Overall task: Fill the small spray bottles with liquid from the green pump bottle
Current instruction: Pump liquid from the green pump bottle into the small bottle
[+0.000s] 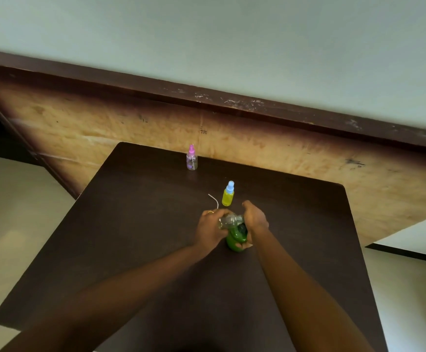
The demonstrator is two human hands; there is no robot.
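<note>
A pale wall [232, 47] is filling the top of the frame, with a worn wooden panel [105, 133] running diagonally beneath it. A dark brown table [143, 250] is taking up the centre and bottom. Two bare forearms are reaching up from the lower edge to the middle of the frame.

There the right hand [255, 219] is wrapping its curled fingers round the green pump bottle [234, 241], which is standing on the table. The left hand [212, 229] is gripping a small clear bottle [231, 221], tilting it on its side right above the green bottle's top.

Just above the hands, a yellow-filled spray bottle with a blue cap [228, 195] is standing upright. Farther up, near the table's far edge, a clear spray bottle with a pink cap [191, 158] is standing upright too.

A thin white tube [213, 199] is poking up from behind the left hand's fingers.
</note>
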